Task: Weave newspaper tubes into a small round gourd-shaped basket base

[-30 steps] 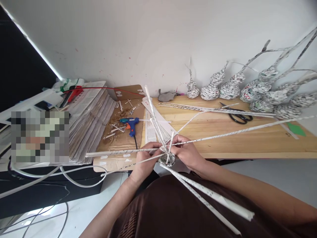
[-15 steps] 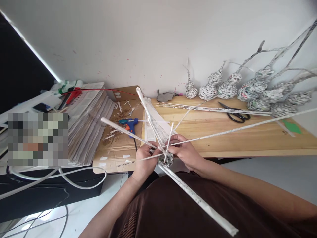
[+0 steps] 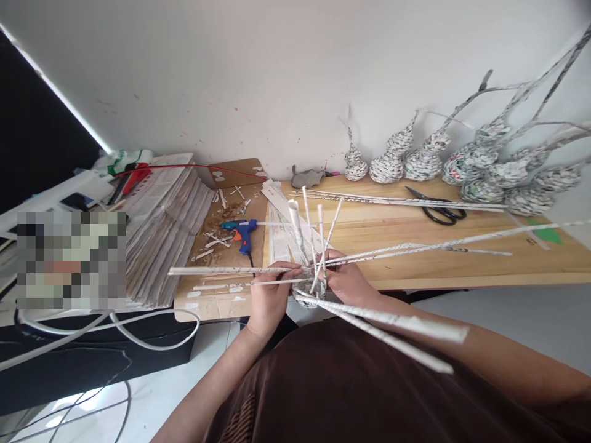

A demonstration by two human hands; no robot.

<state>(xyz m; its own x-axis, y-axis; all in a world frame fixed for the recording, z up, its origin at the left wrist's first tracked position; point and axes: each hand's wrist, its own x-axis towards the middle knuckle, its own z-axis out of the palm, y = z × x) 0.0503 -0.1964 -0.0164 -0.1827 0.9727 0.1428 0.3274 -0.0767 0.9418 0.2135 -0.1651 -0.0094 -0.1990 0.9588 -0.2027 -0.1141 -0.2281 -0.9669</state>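
A small round piece woven from rolled newspaper [image 3: 305,298] is held between my two hands just in front of my body. Several long paper tubes [image 3: 392,320] spread from it in all directions. My left hand [image 3: 271,298] is closed on its left side, thumb and fingers at the base of a tube pointing left. My right hand [image 3: 346,282] grips the right side, where two thin paper strips [image 3: 415,247] run off to the right over the table. Part of the weave is hidden behind fingers and tubes.
Gourd-shaped paper weavings [image 3: 422,166] line the wall at the back right. Black scissors [image 3: 438,212] and loose paper rods [image 3: 397,202] lie on the wooden table [image 3: 466,264]. A blue glue gun [image 3: 244,234] rests on cardboard, beside a newspaper stack [image 3: 166,246] at left.
The woven piece has turned in my hands, so its tubes point in different directions. A second strip now lies out to the right beside the long one. Both hands keep about the same place.
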